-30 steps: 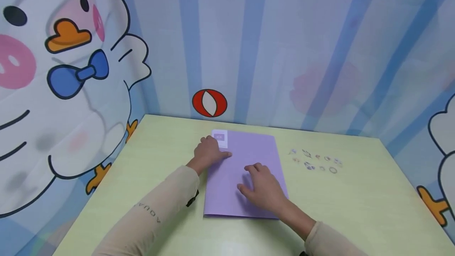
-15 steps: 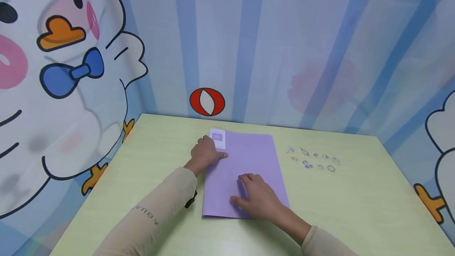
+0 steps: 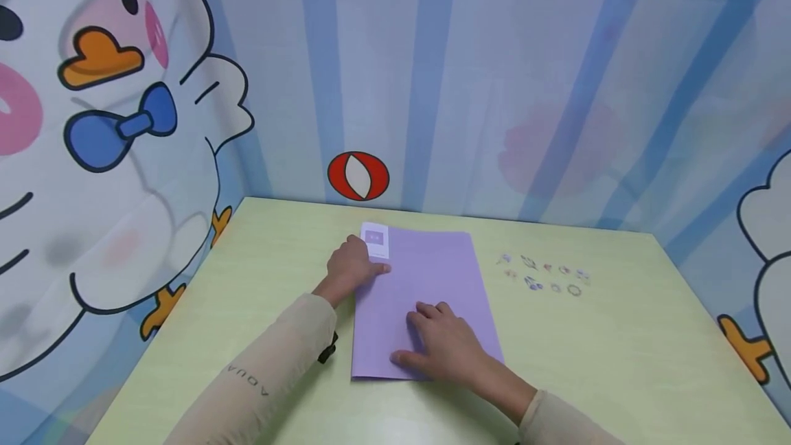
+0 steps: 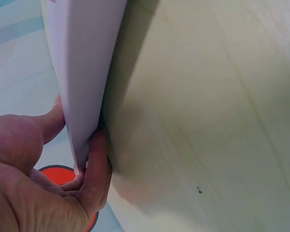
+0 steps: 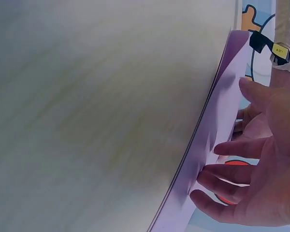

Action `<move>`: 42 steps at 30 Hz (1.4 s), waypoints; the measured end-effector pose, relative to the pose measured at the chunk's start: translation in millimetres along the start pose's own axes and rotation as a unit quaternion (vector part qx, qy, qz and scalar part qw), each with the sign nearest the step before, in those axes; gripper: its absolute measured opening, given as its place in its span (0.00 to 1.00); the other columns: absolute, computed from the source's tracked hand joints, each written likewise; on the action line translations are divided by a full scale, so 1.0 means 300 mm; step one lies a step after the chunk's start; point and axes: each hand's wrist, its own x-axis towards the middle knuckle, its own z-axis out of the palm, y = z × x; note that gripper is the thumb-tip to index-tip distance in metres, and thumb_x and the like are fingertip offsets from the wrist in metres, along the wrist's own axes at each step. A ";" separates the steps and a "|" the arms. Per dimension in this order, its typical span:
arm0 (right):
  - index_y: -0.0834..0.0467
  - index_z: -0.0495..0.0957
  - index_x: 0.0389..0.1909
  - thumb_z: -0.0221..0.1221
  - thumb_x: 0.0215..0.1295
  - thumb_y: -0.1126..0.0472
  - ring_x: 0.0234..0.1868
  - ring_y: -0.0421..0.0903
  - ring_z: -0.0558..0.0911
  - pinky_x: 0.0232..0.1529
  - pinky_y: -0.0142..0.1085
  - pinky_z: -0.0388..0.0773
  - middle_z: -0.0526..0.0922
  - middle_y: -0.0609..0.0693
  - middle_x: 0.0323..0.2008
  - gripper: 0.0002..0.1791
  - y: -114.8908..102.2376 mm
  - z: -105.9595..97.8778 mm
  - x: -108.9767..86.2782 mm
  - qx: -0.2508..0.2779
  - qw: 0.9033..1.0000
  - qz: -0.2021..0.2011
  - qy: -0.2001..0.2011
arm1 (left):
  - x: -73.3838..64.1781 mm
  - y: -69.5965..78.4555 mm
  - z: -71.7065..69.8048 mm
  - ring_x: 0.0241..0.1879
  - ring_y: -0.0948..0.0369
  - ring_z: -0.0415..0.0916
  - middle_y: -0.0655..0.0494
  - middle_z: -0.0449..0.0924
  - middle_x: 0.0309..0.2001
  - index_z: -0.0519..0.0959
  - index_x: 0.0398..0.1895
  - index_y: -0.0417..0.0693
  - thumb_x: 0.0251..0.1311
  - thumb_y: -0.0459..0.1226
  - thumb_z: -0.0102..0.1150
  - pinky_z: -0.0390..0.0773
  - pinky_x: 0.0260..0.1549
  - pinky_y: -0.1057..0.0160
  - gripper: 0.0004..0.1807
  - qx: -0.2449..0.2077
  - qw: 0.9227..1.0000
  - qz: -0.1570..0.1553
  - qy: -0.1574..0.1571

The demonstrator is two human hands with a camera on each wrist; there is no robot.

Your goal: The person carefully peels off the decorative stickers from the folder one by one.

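Note:
A purple folder [image 3: 429, 270] lies on the pale table, a white label [image 3: 375, 242] at its upper left corner. At its left edge my left hand [image 3: 348, 263] holds on, with the thumb over the cover. In the left wrist view, the fingers [image 4: 95, 179] curl against the edge of the folder [image 4: 89, 63]. My right hand [image 3: 448, 345] is over the lower right part of the cover, its fingers spread and slightly bent. The right wrist view has its fingertips [image 5: 205, 176] against the cover, or very close to it.
Several small flat stickers or trinkets [image 3: 534, 283] lie in two rows on the table [image 3: 618, 362], right of the folder. A cloth backdrop [image 3: 469, 88] with cartoon ducks and a red ball print rises behind and beside the table.
My right hand has moved a little left and down across the cover. The left hand keeps its place at the folder's edge. The whole view has shifted slightly.

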 end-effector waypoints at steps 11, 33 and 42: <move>0.62 0.84 0.60 0.67 0.65 0.31 0.62 0.62 0.78 0.50 0.60 0.82 0.81 0.63 0.64 0.40 -0.001 0.001 0.005 0.001 1.000 -0.002 0.001 | 0.014 -0.027 -0.008 0.36 0.52 0.78 0.46 0.80 0.38 0.76 0.57 0.34 0.60 0.51 0.78 0.77 0.32 0.59 0.35 -0.017 1.000 0.013 -0.019; 0.61 0.85 0.58 0.69 0.66 0.36 0.60 0.60 0.78 0.46 0.61 0.82 0.82 0.60 0.61 0.34 -0.004 0.002 0.010 -0.005 1.000 0.005 0.006 | 0.021 -0.065 -0.007 0.40 0.49 0.77 0.41 0.78 0.44 0.68 0.65 0.30 0.59 0.52 0.78 0.77 0.37 0.57 0.44 -0.044 0.999 0.013 -0.023; 0.61 0.84 0.60 0.68 0.67 0.36 0.61 0.60 0.78 0.48 0.60 0.82 0.82 0.60 0.62 0.35 -0.001 0.004 0.010 -0.002 1.000 0.008 0.003 | 0.023 -0.104 -0.009 0.37 0.52 0.77 0.44 0.80 0.42 0.74 0.62 0.35 0.62 0.50 0.76 0.74 0.34 0.58 0.35 -0.101 0.994 0.029 -0.040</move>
